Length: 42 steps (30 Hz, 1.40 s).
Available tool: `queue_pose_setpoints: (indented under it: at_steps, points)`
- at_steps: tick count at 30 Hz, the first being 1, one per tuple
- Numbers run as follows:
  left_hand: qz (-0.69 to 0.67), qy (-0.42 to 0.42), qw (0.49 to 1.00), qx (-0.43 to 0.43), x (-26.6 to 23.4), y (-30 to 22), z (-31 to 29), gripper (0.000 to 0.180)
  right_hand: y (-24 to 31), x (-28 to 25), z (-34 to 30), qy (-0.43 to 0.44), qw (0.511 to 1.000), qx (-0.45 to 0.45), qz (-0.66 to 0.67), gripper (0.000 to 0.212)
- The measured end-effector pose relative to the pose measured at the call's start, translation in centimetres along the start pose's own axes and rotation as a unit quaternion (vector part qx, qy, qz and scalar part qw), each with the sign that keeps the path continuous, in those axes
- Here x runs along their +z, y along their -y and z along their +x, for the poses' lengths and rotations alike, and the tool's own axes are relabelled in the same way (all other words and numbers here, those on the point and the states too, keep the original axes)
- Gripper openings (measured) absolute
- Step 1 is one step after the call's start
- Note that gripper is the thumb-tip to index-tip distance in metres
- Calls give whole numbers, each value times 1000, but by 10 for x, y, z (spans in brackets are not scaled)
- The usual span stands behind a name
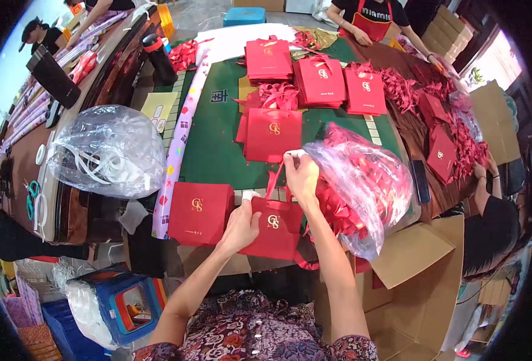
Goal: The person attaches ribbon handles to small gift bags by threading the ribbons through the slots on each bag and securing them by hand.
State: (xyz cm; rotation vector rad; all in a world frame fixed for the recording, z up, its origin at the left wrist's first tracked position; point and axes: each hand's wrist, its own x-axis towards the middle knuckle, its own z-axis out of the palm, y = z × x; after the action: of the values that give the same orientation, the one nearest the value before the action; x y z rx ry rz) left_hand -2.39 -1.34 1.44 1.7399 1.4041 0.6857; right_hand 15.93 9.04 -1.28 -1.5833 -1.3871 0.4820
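My left hand (242,227) is closed on the upper left edge of a small red paper gift bag (272,237) with a gold emblem, near the table's front edge. Something white wraps one of its fingertips. Above the bag, my right hand (302,174) pinches a red ribbon (272,183) that runs down toward the bag's top. Another red bag (199,210) lies just left of my left hand. Beyond my hands is a stack of red bags (273,133) with ribbon handles. A clear plastic sack of red ribbons (368,186) sits beside my right forearm.
More red bag stacks (320,81) stand farther back on the green tabletop (209,150). A clear sack of white cord (109,150) and a patterned roll (184,132) lie left. An open cardboard box (422,289) is at lower right. Other people work around the tables.
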Motion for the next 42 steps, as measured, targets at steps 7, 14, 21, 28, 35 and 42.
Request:
queue_pose_setpoints:
  at_steps: [7,14,21,28,35,42]
  points:
    - [-109,-36,993,-9,5,11,-2,39,10,-3,-1,2,998,-17,66,15]
    - [-416,-9,899,-133,17,3,3,37,23,-30,-20,45,997,-24,61,25]
    - [-407,-79,905,-89,8,21,15,26,73,-104,-84,44,998,-47,-21,14]
    - [-404,-64,908,-97,-14,-1,31,26,18,-103,-168,79,982,-43,-165,31]
    - [-469,-129,874,-15,-83,-23,104,26,20,-102,-181,71,985,-66,-141,16]
    - [-339,-127,932,28,-83,-6,203,29,21,-93,-187,55,998,16,-14,14]
